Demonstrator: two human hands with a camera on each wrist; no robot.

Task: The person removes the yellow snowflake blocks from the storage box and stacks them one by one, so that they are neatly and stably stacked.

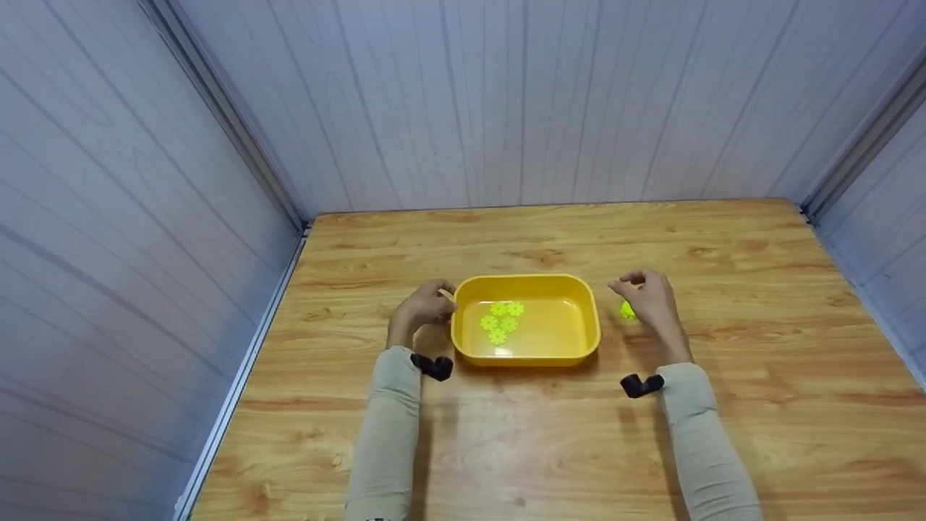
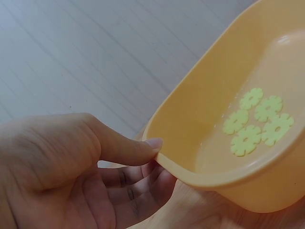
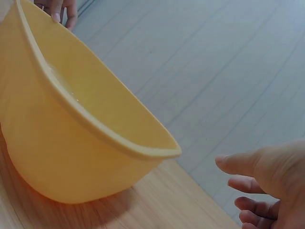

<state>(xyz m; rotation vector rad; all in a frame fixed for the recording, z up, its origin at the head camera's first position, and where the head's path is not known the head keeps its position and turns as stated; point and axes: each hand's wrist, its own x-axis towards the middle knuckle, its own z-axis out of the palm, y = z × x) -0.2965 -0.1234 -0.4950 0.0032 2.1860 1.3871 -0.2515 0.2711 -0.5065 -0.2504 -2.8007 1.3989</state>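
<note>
A yellow plastic basin (image 1: pixel 526 360) stands on the table, with several flower-shaped yellow-green pieces (image 2: pixel 243 149) lying flat in its left half. My left hand (image 1: pixel 425 305) holds the basin's left end. In the left wrist view its thumb lies on the rim and the other fingers curl beneath. To the right of the basin, my right hand (image 1: pixel 655 300) is raised with the fingers bent. The right wrist view shows a gap between thumb and fingers of this hand (image 3: pixel 281 183), holding nothing. Bright yellow-green pieces (image 1: pixel 626 311) lie on the table beside it, partly hidden by the hand.
The wood-grain table (image 1: pixel 521 449) reaches back to a pale panelled wall (image 1: pixel 492 101). Another panelled wall (image 1: pixel 130 246) runs along the left. Black wrist mounts (image 1: pixel 434 367) stick out from both sleeves.
</note>
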